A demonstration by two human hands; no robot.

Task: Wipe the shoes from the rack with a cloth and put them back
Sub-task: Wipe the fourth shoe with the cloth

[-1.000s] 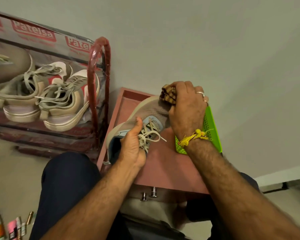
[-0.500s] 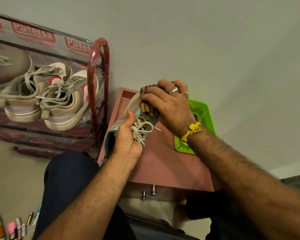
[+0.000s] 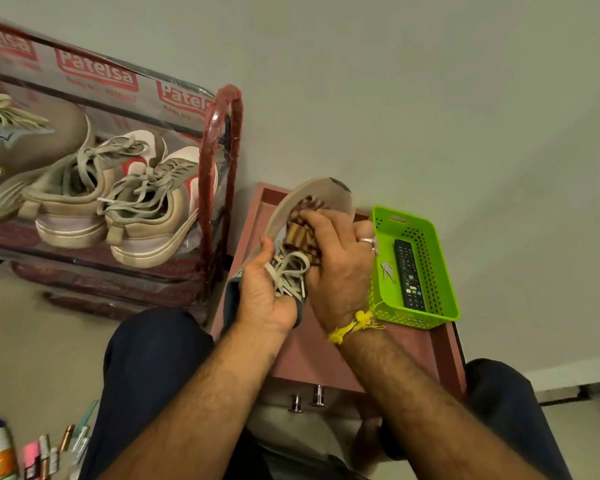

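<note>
Head view: left hand fingers grip shoe; right hand fingers press cloth; rack reads "Patelsa".

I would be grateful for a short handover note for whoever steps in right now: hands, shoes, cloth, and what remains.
Left hand: grips the shoe at its laces and collar, holding it tilted over the pink tray.
Right hand: presses the checked cloth against the shoe's upper near the tongue.
Rack: stands to the left, with a pair of beige sneakers and another shoe on its shelf.
Done: this shoe is off the rack and being wiped.
Left: finish wiping, return it to the rack. Whether the racked shoes are already wiped cannot be told.
</note>
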